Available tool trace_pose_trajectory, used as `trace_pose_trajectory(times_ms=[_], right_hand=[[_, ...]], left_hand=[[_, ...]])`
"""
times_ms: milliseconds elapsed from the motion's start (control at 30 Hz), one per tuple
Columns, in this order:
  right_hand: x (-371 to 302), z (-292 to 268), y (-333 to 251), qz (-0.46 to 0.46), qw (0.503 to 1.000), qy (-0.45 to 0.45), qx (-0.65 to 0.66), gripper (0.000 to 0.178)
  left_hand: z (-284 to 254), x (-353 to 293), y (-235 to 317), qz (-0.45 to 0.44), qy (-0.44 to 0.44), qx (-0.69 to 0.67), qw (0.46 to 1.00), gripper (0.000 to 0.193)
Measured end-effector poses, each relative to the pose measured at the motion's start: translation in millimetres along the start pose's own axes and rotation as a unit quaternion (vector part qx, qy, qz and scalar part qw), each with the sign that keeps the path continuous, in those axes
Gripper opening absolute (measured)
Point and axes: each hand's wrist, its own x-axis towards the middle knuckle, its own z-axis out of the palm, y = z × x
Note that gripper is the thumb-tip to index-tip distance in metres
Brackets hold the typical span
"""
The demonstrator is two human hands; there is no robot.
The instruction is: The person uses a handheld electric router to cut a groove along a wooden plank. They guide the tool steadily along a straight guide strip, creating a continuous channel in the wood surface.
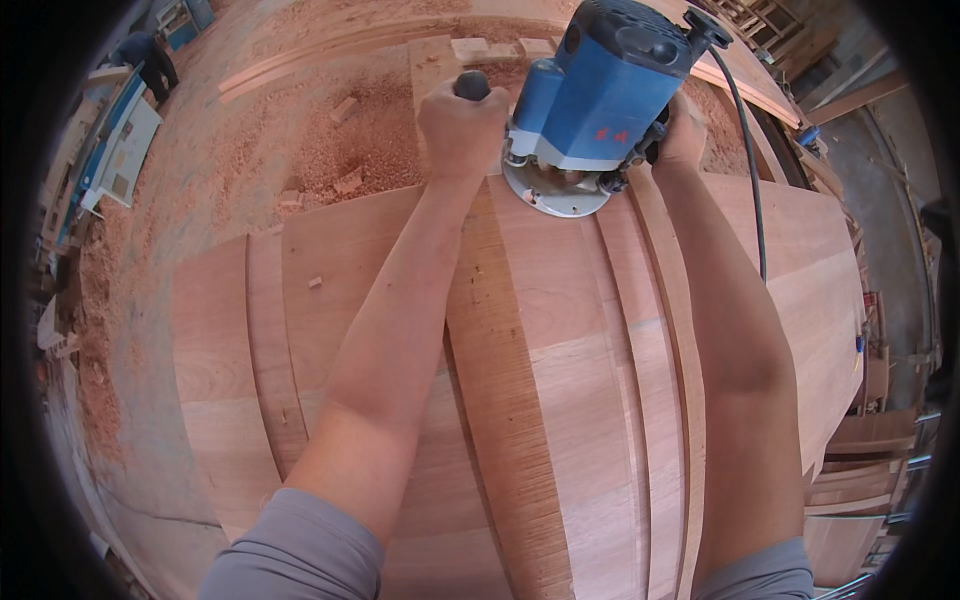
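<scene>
Standing over the far edge of the wooden panel [350, 255], the blue router [610, 95] is held two-handed: the left hand [458, 130] wraps its black knob [472, 84], the right hand [684, 135] curls round the opposite side, partly hidden. Long stepped bands [270, 335] already run down the panel, suggesting shaping is well along; what remains, I cannot tell. Beyond lie sawdust [375, 135] and offcuts [348, 181].

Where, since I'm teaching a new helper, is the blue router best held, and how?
I'd grip the router on both sides, reaching from the person's side: the dark knob stands out left of its body, where the left hand wraps it; the right hand holds opposite, its grip mostly hidden.
</scene>
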Motion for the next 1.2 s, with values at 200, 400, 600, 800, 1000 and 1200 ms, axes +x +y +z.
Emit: trace_pose_trajectory(times_ms=[200,400,600,800,1000,1200], right_hand=[[-2.2,-4.4,2.5,-0.017,1.000,0.000,0.014,0.040],[-9.6,-5.0,-1.8,-0.029,0.999,-0.003,-0.017,0.040],[-10.1,-7.1,-1.4,-0.016,1.000,-0.005,-0.009,0.040],[-16.0,-10.6,-1.8,0.007,1.000,-0.013,-0.001,0.039],[-10.8,-15.3,5.7,-0.008,1.000,-0.019,-0.002,0.042],[-14.6,-15.8,4.4,-0.040,0.999,-0.017,-0.018,0.042]], left_hand=[[-2.1,-4.8,1.7,-0.008,-0.006,0.011,1.000,0.022],[-1.4,-5.7,-2.8,-0.007,-0.001,0.015,1.000,0.022],[-3.2,-10.0,3.8,-0.011,-0.001,0.023,1.000,0.021],[-3.1,-16.1,3.1,0.006,0.012,-0.007,1.000,0.024],[-4.9,-18.5,-0.3,-0.009,-0.010,-0.003,1.000,0.021],[-5.7,-19.7,-1.6,0.003,-0.005,0.008,1.000,0.021]])
